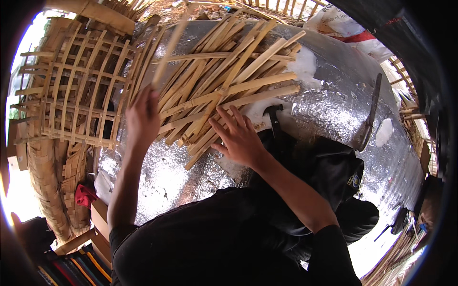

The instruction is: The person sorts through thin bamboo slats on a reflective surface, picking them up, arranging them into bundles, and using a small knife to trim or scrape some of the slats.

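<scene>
Weaving looks like the step now: the left hand (142,116) grips one long thin bamboo strip (168,50), and the right hand (240,138) lies open on the loose mat of flat bamboo strips (224,81) on the shiny silver sheet (334,100). Next, the strip likely needs careful threading. The woven bamboo basket frame (78,90) looks empty.

Bamboo strips (224,81): pale tan, crossed in loose diagonal weave. Lattice panel (76,86): same tan, open square grid. Mat (334,105): crinkled silver foil, white patches. Sleeve (329,257): black. Cloth (85,194): red. Sack (343,24): white, red band.
</scene>
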### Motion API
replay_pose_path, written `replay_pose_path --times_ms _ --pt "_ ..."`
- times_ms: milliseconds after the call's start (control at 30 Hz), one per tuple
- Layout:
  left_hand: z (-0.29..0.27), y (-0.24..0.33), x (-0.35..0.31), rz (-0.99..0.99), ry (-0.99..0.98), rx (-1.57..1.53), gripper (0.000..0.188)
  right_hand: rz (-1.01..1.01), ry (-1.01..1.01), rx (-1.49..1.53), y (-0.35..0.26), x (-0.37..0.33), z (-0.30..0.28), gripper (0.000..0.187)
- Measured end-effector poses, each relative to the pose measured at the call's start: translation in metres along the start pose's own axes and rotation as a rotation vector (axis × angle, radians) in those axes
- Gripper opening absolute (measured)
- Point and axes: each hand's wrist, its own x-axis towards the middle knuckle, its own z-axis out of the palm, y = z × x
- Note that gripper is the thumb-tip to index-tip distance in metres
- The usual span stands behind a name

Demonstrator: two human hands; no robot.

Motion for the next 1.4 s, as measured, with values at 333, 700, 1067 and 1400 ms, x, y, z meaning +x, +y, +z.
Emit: replay_pose_path --times_ms 333,700,1067,1400 --pt "0.141 -0.037 0.121 -0.075 -0.360 0.211 0.082 0.227 -0.020 0.078 0.005 -0.094 0.005 0.062" --pt "0.155 -0.067 0.126 0.125 -0.153 0.187 0.060 0.289 -0.010 0.061 0.005 -0.095 0.012 0.056" --pt "0.136 -0.047 0.119 -0.347 -0.424 0.255 0.069 0.354 0.172 0.163 0.008 -0.090 0.017 0.050" --pt "0.150 0.081 0.013 0.206 -0.266 0.338 0.136 0.320 0.156 0.133 0.012 -0.088 0.012 0.052"
